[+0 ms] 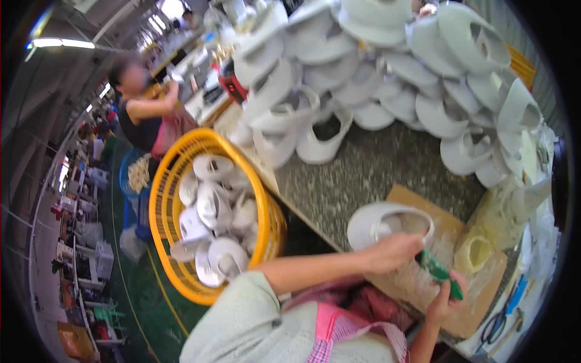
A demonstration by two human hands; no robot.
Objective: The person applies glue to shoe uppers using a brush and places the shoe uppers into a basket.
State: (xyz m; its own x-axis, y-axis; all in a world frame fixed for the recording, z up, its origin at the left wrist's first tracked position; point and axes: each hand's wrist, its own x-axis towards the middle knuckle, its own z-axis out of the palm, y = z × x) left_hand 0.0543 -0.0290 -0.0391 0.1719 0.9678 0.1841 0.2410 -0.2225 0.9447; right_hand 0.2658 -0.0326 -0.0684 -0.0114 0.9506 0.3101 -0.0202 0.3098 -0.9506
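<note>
My left hand (394, 250) grips the rim of a white shoe upper (387, 222) that lies on a brown cardboard sheet (451, 221) on the speckled grey table (357, 175). My right hand (445, 300) holds a green-handled tool (440, 273) whose tip points at the upper, close beside my left hand. A glossy, glue-coated patch covers the cardboard under both hands.
A big heap of white shoe uppers (387, 78) fills the table's far side. A yellow basket (175, 181) with several white uppers stands to the left, below the table edge. A yellowish tape roll (475, 253) and blue-handled scissors (501, 319) lie at right. Another person (142, 112) works at the far left.
</note>
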